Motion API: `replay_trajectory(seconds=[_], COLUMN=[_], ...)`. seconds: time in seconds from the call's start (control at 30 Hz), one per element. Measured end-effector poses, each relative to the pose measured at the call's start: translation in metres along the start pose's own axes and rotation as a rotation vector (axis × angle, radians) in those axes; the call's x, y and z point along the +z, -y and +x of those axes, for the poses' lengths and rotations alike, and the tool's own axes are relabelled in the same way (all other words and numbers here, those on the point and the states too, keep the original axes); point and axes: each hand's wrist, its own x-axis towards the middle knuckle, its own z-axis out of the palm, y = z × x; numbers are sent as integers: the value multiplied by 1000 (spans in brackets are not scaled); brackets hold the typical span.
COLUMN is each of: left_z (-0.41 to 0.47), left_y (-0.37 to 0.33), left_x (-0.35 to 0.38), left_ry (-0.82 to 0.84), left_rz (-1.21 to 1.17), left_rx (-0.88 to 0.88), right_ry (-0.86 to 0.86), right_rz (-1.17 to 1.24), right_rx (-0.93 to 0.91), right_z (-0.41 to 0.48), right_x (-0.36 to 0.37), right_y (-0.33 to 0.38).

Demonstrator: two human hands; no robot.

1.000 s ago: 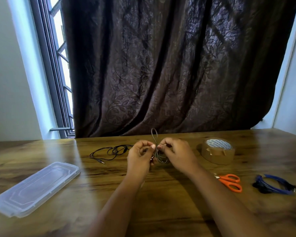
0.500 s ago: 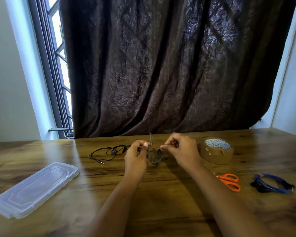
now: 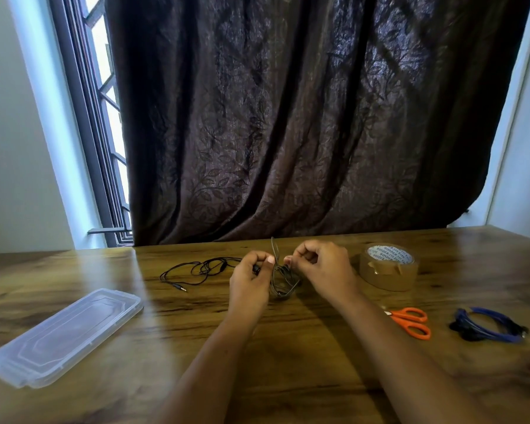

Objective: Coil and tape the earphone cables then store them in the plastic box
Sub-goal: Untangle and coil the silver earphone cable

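Above the middle of the wooden table [image 3: 288,356], my left hand [image 3: 250,283] and my right hand [image 3: 322,270] both pinch a thin dark earphone cable [image 3: 283,283]. It hangs between them in small loops, and one loop sticks up above my fingers. A second black earphone cable [image 3: 196,269] lies loose on the table to the left, its jack at the near end. The clear plastic box [image 3: 65,335] lies shut at the near left. A brown tape roll [image 3: 389,266] stands to the right of my right hand.
Orange-handled scissors [image 3: 410,322] lie right of my right forearm. A coiled blue cable [image 3: 490,327] rests near the right edge. A dark curtain [image 3: 288,117] hangs behind the table, with a window [image 3: 104,117] at the left.
My hands stay in the same place and keep working the cable. The coil between them has shifted slightly, with a loop still poking up.
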Motion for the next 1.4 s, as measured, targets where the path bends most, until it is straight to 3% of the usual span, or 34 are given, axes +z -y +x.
replay_trajectory(seconds=[0.3,0.57,0.83,0.93,1.1,1.17,1.23,1.3,1.4], left_z=[-2,-1,-2,-1,-1,-1,0,1,0], left_y=[0,0,2,3,2,3,5,6,4], left_x=[0,0,0,0,1,1,1,1,0], left_ry=[26,-16,5,3,2,13,23,45,57], left_rz=[26,42,72,81,91,93,90,78,97], left_rx=[20,9,10,4,18,32,29,25,55], right_ry=[-35,-58,-262,-215,-41,-74,-49,54,236], right_rz=[-110,-357,-349,-338,-505,-361,-69,178,309], right_rx=[10,72,129,55,150,92,57,88,106], right_z=[0,1,-1,0,2,0,-3,-3,-2], right_x=[2,-1,-11,-9,-4,-2,-1,2,12], right_y=[-1,-4,-7,-5,-4,-3,2,5,4])
